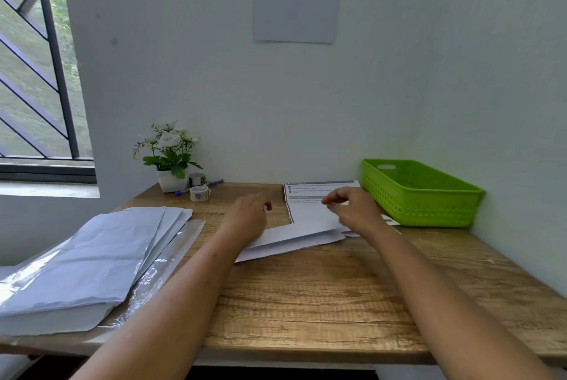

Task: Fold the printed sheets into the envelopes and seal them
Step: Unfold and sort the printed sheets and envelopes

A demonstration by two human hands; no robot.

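A stack of printed sheets [310, 211] lies at the back of the wooden desk [306, 296], printed header facing up. A white envelope or folded sheet [291, 241] lies slanted in front of it. My left hand [250, 214] hovers with curled fingers over the left end of that white piece, holding nothing I can make out. My right hand [352, 206] is above the printed stack with fingers curled; whether it pinches a sheet edge is unclear. A pile of white envelopes [92, 263] lies on clear plastic at the left.
A green plastic basket [420, 192] stands at the back right against the wall. A potted white flower [170, 155], tape rolls [199, 192] and a blue pen [214, 182] sit at the back left. A window is at far left.
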